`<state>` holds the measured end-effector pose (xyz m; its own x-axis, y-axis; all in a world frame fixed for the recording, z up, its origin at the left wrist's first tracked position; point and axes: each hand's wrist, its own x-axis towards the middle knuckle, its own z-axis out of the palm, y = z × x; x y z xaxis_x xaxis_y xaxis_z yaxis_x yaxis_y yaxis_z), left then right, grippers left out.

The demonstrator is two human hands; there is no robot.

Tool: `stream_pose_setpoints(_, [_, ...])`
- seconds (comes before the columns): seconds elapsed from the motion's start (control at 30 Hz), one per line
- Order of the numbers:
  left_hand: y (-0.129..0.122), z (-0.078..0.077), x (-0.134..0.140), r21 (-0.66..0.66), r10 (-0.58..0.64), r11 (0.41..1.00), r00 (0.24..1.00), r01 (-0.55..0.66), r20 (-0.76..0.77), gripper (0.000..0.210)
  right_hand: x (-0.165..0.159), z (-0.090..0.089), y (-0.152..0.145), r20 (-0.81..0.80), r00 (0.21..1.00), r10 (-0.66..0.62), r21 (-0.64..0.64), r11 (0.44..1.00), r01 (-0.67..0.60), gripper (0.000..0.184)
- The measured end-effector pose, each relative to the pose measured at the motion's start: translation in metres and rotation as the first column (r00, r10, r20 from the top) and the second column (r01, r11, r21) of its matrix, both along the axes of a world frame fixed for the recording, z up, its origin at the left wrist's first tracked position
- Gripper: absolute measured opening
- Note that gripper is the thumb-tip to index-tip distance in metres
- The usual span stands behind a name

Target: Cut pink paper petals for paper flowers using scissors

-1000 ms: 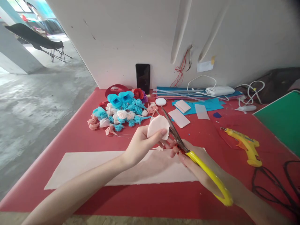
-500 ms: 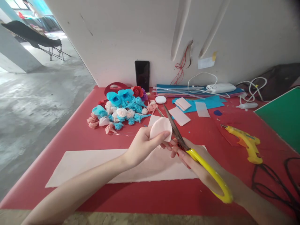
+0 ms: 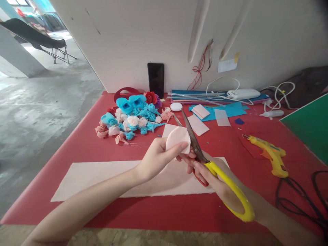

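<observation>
Trimming appears under way on my remote feed: the left hand (image 3: 153, 159) pinches rounded pale pink paper (image 3: 175, 140) midair, the right hand (image 3: 214, 182) curling its fingers around parted scissors (image 3: 196, 148) beside it. Any further snip calls for fingertips clear. I can identify no container; paper flowers (image 3: 133, 119) lie loose, far left.

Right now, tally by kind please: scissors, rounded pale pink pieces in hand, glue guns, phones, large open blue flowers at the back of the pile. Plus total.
Scissors: 1
Rounded pale pink piece: 1 (layers can't be told)
Glue gun: 1
Phone: 1
Large open blue flowers: 2
Total: 6
</observation>
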<state>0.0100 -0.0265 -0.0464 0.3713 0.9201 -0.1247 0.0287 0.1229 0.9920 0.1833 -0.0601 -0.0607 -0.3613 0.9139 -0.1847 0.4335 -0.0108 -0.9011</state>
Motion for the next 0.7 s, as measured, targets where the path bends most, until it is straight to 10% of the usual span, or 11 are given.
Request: stream_pose_setpoints(0.7, [0.0029,-0.0005,-0.0047,0.02,-0.061,0.998,0.995,0.06,0.077,0.031,0.0002,0.0053,-0.0044,0.071,0.996,-0.049,0.092,0.995,0.042,0.024])
